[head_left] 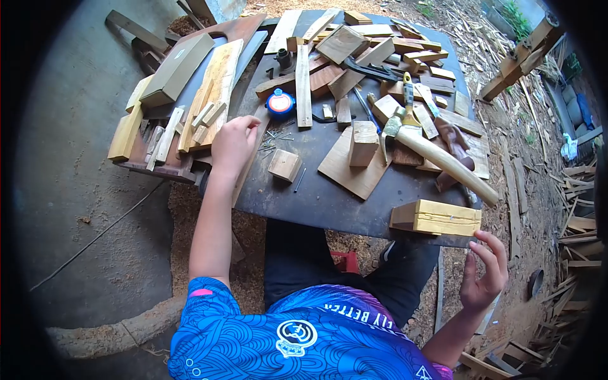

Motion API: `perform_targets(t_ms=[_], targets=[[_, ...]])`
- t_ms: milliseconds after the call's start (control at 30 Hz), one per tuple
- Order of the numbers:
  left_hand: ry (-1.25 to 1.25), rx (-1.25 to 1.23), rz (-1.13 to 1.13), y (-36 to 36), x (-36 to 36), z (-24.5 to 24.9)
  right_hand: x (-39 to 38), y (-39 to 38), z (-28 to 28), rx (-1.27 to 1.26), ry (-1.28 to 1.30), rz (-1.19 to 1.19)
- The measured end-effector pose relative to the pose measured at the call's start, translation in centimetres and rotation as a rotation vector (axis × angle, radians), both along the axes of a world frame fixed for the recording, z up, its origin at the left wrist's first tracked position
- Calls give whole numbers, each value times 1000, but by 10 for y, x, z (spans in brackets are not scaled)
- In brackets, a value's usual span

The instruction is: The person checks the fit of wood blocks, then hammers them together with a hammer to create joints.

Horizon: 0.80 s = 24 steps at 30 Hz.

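Note:
My left hand [234, 145] is over the left edge of the dark table, fingers curled together near the tips; what they hold, if anything, is hidden. Just right of it lie loose nails [273, 137], close to a blue and white tape measure [279, 104]. A small wooden cube [284, 164] sits nearer me, with a single nail [300, 180] beside it. My right hand [486, 272] is open past the table's front right corner, its fingertips near the end of a pale yellow wooden block [447, 217].
A hammer [446, 163] with a wooden handle rests on wood pieces at the right. An upright wooden block [363, 144] stands on a square board [337, 166]. Offcuts [342, 44] and a clamp [373, 69] crowd the back. A long cardboard box [177, 68] lies at the left.

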<state>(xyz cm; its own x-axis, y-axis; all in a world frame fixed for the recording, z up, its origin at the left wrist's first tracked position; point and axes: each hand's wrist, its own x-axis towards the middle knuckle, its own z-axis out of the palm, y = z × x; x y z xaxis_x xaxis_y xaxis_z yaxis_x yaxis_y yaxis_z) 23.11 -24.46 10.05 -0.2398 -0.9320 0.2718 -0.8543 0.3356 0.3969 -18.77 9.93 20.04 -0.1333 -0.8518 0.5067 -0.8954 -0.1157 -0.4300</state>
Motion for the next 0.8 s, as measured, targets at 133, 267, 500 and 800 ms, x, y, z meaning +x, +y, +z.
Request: perform_targets(t_ms=[133, 267, 500, 800], targets=[[50, 51, -71, 2, -15, 3, 4, -4, 3, 27, 43, 12], [-31, 17, -217, 2, -15, 5, 8, -4, -5, 2, 16, 0], [-259, -139, -276, 1, -13, 6, 10, -10, -8, -32, 48, 18], [-344, -56, -337, -3, -13, 11, 19, -16, -2, -99, 157, -4]])
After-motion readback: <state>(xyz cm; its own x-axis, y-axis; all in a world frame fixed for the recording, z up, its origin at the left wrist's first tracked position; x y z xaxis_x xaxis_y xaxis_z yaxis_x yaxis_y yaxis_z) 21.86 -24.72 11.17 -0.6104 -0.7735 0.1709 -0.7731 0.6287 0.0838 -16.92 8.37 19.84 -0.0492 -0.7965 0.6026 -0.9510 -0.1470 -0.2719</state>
